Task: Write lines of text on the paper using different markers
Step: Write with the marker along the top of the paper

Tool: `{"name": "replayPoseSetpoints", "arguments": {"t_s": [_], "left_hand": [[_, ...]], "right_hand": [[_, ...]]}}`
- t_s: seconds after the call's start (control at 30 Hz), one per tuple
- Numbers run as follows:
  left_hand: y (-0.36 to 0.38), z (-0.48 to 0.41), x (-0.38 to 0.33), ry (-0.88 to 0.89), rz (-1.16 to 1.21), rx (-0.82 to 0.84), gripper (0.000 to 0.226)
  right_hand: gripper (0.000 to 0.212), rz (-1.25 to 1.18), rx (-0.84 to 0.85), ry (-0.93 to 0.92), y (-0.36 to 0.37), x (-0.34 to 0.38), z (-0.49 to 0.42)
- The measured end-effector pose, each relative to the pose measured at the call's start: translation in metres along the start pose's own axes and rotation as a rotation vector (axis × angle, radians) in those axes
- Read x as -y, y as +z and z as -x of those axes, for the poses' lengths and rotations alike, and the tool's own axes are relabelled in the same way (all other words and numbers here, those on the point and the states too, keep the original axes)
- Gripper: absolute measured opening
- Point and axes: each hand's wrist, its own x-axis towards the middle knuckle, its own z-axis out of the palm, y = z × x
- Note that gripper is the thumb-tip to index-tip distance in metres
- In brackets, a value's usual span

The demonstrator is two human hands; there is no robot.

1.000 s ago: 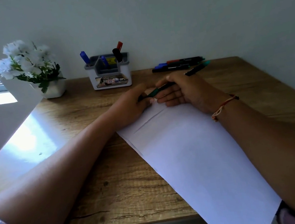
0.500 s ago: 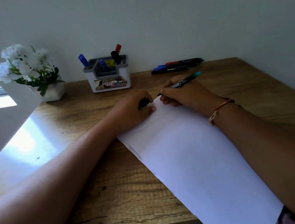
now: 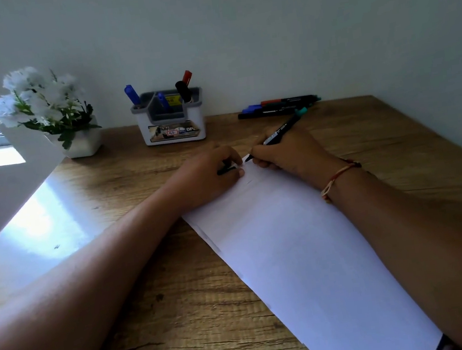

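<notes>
Right hand: is pinching the teal-ended marker in a writing grip, tip at the 12 o'clock corner of the paper.
Left hand: is curling round a dark cap and resting on the paper, likely to stop it sliding.
Paper: is lying slanted on the table, probably to suit the writing arm.

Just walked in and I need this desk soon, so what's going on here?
A person is about to write. The right hand holds a teal-ended marker with its tip at the top edge of the paper, which shows no writing yet. The left hand rests on the sheet's top corner and holds what looks like the cap. Some spare markers lie at the back of the desk, and others stand in a holder.
</notes>
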Motion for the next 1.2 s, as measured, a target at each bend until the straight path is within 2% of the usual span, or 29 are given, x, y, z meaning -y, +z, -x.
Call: {"name": "replayPoseSetpoints", "arguments": {"t_s": [0.17,0.33,0.63,1.2], "left_hand": [[-0.0001,-0.0004,0.0004,-0.005,0.0,0.011,0.026],[-0.0002,-0.001,0.0015,-0.01,-0.015,0.02,0.027],[-0.0017,-0.0001,0.0001,-0.024,-0.005,0.032,0.028],[-0.0014,0.0007,-0.0004,-0.013,-0.002,0.036,0.028]], "right_hand": [[0.018,0.081,0.007,0.0,0.0011,0.0015,-0.0028],[0.021,0.014,-0.004,0.037,0.0004,0.0002,-0.0032],[0.026,0.048,0.0,0.036,0.0005,0.0011,-0.003],[0.021,0.032,0.001,0.079,-0.0017,-0.0001,-0.0034]]}}
